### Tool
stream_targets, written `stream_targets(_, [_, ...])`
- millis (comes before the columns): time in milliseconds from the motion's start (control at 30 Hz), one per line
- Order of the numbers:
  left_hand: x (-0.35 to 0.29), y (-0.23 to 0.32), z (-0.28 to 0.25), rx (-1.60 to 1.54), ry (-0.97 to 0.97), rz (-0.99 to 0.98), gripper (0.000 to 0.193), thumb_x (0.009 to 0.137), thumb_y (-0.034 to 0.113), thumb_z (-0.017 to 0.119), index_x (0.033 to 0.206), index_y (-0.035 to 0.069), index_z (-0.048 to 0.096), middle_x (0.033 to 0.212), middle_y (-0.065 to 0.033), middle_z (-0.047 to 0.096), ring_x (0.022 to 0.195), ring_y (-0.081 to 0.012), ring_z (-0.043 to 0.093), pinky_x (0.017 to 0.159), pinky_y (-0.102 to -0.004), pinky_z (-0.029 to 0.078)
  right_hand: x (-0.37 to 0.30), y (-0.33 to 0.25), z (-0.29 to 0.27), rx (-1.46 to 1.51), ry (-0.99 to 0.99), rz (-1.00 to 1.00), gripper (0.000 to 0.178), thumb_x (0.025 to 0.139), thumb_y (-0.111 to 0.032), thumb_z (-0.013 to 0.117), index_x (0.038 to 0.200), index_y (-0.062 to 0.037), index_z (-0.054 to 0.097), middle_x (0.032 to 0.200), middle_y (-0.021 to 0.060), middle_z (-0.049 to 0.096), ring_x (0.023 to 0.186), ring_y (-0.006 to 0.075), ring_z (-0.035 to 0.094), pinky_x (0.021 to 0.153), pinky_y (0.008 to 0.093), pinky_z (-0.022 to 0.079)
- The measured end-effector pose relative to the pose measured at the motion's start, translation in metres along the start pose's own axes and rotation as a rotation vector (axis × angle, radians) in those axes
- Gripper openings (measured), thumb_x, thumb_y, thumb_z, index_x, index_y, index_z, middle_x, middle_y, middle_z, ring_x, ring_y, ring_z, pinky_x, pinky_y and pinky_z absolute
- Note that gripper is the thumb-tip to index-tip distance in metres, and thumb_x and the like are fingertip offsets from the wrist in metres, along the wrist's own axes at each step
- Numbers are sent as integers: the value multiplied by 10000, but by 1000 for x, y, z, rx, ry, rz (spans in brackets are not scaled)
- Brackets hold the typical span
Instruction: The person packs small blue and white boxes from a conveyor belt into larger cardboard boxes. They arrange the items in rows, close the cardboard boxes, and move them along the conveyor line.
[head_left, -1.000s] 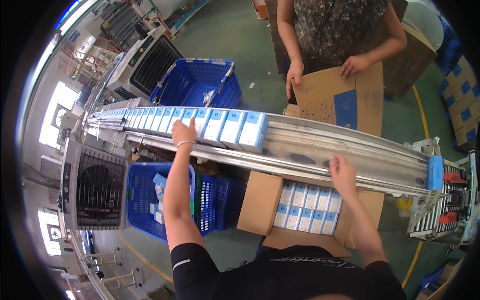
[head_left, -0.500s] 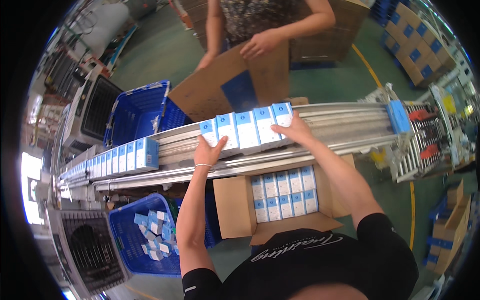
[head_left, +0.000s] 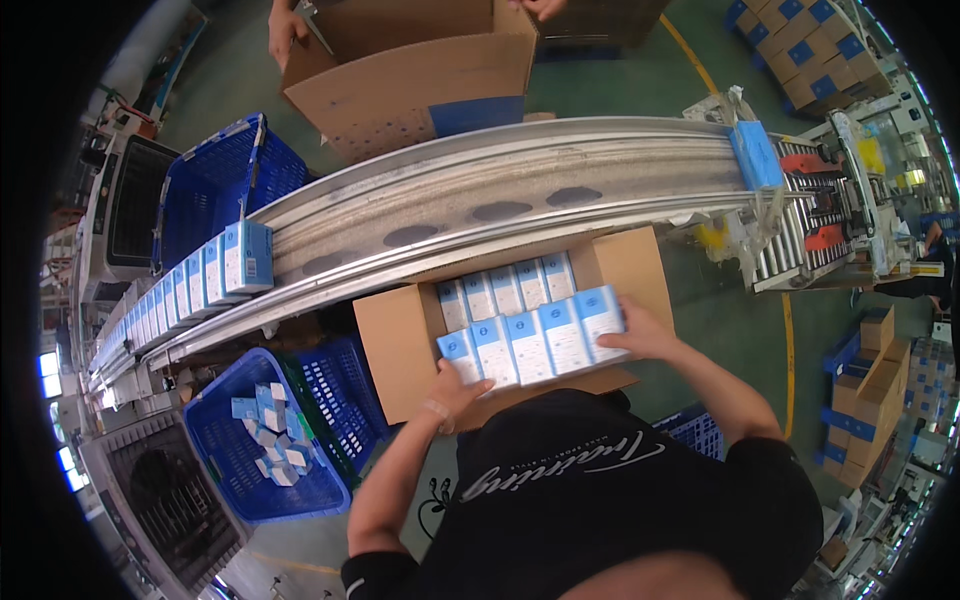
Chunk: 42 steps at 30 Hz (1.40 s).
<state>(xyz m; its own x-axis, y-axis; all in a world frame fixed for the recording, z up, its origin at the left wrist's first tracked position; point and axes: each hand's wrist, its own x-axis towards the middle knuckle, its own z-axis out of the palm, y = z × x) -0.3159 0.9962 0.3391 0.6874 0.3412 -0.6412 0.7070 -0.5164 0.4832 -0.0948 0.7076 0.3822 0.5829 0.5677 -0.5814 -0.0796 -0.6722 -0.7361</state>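
Note:
A row of several white-and-blue small boxes point(head_left: 530, 348) is squeezed between my two hands over the near half of an open brown carton point(head_left: 388, 345). My left hand point(head_left: 458, 397) presses the row's left end, its thumb along the front. At the right end my right hand point(head_left: 645, 334) grips the last box, thumb in front and fingers behind. The held row tilts slightly, its right end farther from me. Inside the carton, behind this row, more of the same boxes point(head_left: 505, 288) stand side by side. The held row hides the carton's near inside.
Beyond the carton runs a conveyor point(head_left: 480, 165), with a line of boxes point(head_left: 246, 262) at its left. A blue basket point(head_left: 215, 440) of loose boxes stands lower left, another blue basket point(head_left: 205, 195) behind the conveyor. Across, a person's hands point(head_left: 288, 32) hold a large carton point(head_left: 410, 85).
Both hands have lifted the box row off the conveyor and brought it toward me, over the carton. Across the conveyor, the other person's flat cardboard is now an opened carton.

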Motion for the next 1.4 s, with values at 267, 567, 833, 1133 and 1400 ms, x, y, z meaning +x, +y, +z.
stream_targets(267, [94, -21, 79, 888, -318, -20, 236, 869, 133, 481, 934, 73, 700, 1054, -105, 653, 981, -226, 632, 753, -329, 516, 69, 0, 74, -976, -346, -189, 574, 686, -319, 751, 954, 144, 545, 956, 277, 576, 909, 372, 593, 791, 407, 482])
stream_targets(567, [54, -8, 29, 372, -75, 289, 374, 860, 379, 526, 975, 29, 591, 927, -194, 639, 891, -358, 607, 794, -452, 472, 70, 40, 65, -1291, -316, -197, 405, 703, -418, 698, 864, -47, 684, 910, 132, 648, 865, 277, 633, 707, 399, 497])
stream_targets(833, [11, -6, -197, 173, 1012, 116, 110, 789, 188, 624, 852, 98, 615, 720, -131, 622, 639, -303, 607, 581, -411, 491, 75, -31, 72, -1308, -369, -251, 342, 824, -363, 613, 886, -33, 678, 899, 89, 672, 800, 201, 641, 688, 357, 496])
stream_targets(1133, [66, -138, -383, 287, 982, -567, 935, 680, 728, 547, 1165, -71, 508, 1212, -259, 489, 1180, -365, 429, 971, -436, 357, 116, -164, 43, -403, 730, -730, 177, 835, -217, 581, 883, -49, 602, 827, 106, 639, 731, 286, 615, 646, 375, 472])
stream_targets(1400, [99, -184, -370, -89, 668, -71, 947, 589, 572, 775, 1035, -188, 430, 1033, -289, 591, 982, -295, 596, 835, -348, 466, 151, -190, 43, -283, 359, -444, 447, 824, -377, 592, 1105, -32, 551, 948, 149, 646, 870, 312, 624, 743, 393, 486])
